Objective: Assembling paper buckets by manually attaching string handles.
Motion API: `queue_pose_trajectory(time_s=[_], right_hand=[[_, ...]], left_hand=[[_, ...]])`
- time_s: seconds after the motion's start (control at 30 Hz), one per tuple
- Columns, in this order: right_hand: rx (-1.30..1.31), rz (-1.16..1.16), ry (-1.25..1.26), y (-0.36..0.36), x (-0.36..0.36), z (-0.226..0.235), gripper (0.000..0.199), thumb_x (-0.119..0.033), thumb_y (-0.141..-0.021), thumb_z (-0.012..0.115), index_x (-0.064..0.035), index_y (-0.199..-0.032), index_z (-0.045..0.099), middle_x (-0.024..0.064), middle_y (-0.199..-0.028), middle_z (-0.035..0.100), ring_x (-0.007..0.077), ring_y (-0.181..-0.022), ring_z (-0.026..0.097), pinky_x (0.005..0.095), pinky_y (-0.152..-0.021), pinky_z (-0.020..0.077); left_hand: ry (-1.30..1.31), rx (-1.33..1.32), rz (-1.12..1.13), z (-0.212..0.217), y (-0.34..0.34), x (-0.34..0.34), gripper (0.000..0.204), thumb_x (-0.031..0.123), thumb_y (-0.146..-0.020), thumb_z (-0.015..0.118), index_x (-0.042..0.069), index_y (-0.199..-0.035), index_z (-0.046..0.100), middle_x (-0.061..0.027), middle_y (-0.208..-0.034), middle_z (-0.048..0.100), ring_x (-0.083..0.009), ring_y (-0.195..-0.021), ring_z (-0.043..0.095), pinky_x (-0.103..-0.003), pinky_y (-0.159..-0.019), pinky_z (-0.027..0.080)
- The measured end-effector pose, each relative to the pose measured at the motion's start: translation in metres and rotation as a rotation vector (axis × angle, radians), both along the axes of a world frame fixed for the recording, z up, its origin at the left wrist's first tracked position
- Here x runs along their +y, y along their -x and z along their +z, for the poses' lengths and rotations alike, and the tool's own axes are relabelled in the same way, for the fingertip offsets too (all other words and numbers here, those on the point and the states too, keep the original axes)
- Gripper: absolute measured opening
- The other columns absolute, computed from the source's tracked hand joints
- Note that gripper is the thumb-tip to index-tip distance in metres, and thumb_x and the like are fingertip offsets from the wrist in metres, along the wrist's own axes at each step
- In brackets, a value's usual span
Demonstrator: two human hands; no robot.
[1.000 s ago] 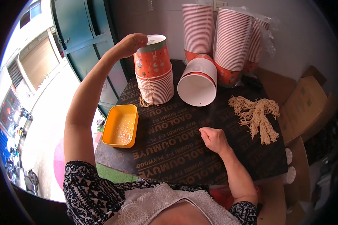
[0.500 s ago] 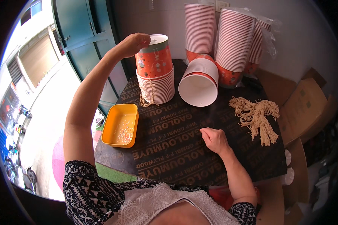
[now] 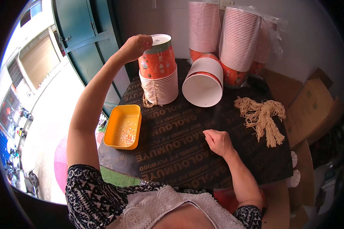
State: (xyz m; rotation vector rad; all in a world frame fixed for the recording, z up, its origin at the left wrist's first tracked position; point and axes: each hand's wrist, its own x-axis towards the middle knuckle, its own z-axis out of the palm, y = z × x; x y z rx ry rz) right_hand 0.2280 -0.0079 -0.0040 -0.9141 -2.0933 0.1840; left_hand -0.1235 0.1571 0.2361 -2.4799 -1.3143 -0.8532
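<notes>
My left hand [image 3: 137, 46] is closed, its curled fingertips against the upper side of an upside-down stack of orange-and-green paper buckets [image 3: 157, 63]. Whether the fingers pinch anything there is hidden. Beige cords [image 3: 150, 93] hang over the white rims at the stack's lower left. Low over the dark table, my right hand [image 3: 218, 142] is closed with thumb and fingers together; what it holds, if anything, I cannot make out. Beyond it, another bucket stack [image 3: 202, 90] lies on its side, white mouth toward me. To the right lies a bundle of beige cords [image 3: 264, 120].
A yellow tray [image 3: 138, 128] with small pale and orange bits stands at the table's left edge. Tall plastic-wrapped bucket stacks [image 3: 239, 40] stand at the back. Cardboard boxes [image 3: 309, 107] sit right of the dark printed tabletop [image 3: 179, 152]; a green door [image 3: 86, 45] is at left.
The whole view has shifted slightly. My left hand stays at the top of the upright stack and my right hand keeps its closed pose; no object has visibly moved.
</notes>
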Motion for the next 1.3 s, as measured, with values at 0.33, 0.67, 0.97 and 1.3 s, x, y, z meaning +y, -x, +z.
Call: queue_pose_trajectory(time_s=[0.33,0.67,0.97,1.3], right_hand=[[-0.005,-0.020,0.026,0.002,-0.004,-0.005,0.012,-0.008,-0.089,0.059,0.0008,-0.091,0.067,0.0178,-0.081,0.069,0.0328,-0.071,0.068,0.0371,-0.059,0.0543],[0.150,-0.326,0.033,-0.011,0.036,0.009,0.006,-0.007,-0.087,0.060,-0.0012,-0.089,0.061,0.0153,-0.087,0.065,0.0356,-0.085,0.063,0.0429,-0.073,0.0511],[0.281,-0.433,-0.046,-0.005,0.105,0.026,0.026,-0.006,-0.083,0.065,-0.0013,-0.102,0.049,0.0182,-0.098,0.057,0.0364,-0.095,0.057,0.0440,-0.081,0.0470],[0.223,-0.548,-0.117,-0.013,0.137,0.012,0.024,-0.005,-0.085,0.058,-0.0009,-0.107,0.050,0.0235,-0.098,0.061,0.0429,-0.090,0.061,0.0497,-0.075,0.0496]], left_hand=[[-0.159,0.087,0.035,-0.007,-0.001,-0.007,0.003,0.001,-0.088,0.060,0.001,-0.085,0.062,-0.0155,-0.088,0.065,-0.0349,-0.088,0.063,-0.044,-0.078,0.052],[-0.334,-0.223,-0.103,-0.116,-0.106,-0.072,0.021,0.003,-0.080,0.063,0.000,-0.100,0.056,-0.0204,-0.099,0.052,-0.0385,-0.096,0.056,-0.045,-0.081,0.049],[0.116,-0.672,0.295,-0.222,-0.138,-0.013,0.041,0.013,-0.080,0.067,-0.004,-0.112,0.047,-0.0290,-0.108,0.055,-0.0465,-0.098,0.058,-0.050,-0.082,0.049],[0.069,-0.857,0.362,-0.238,-0.158,0.003,0.017,0.014,-0.076,0.065,-0.001,-0.075,0.058,-0.0222,-0.069,0.062,-0.0415,-0.071,0.063,-0.048,-0.067,0.049]])
